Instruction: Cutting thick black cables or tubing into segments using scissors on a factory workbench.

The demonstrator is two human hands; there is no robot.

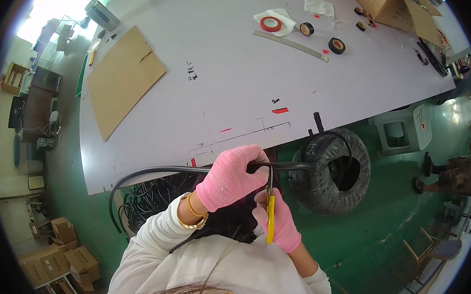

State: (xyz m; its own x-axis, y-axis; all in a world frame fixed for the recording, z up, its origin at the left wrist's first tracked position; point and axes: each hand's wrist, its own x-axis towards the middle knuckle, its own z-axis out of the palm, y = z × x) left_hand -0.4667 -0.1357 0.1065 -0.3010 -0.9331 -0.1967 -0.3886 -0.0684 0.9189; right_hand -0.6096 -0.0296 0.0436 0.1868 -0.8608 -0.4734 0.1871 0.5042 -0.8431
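Observation:
Both my hands wear pink knit gloves. At the table's near edge, my left hand (229, 179) is closed round a thick black cable (162, 169). The cable runs left along the edge and bends down, and on the right it reaches toward a coil (359, 177) in dark wrapping. Just right of and below it, my right hand (282, 222) grips a pair of scissors (270, 218) with yellow handles. Their narrow metal blades point up and meet the cable beside my left fingers. My fingers partly hide the handles, and I cannot tell how far the blades are apart.
The pale table (222, 88) carries a cardboard sheet (124, 80), a steel ruler (291, 45), a red tape roll (270, 24) and a black tape roll (336, 45). Black cables (147, 203) lie heaped below its near edge. A grey stool (404, 129) stands right; another person's legs (450, 174) show beyond.

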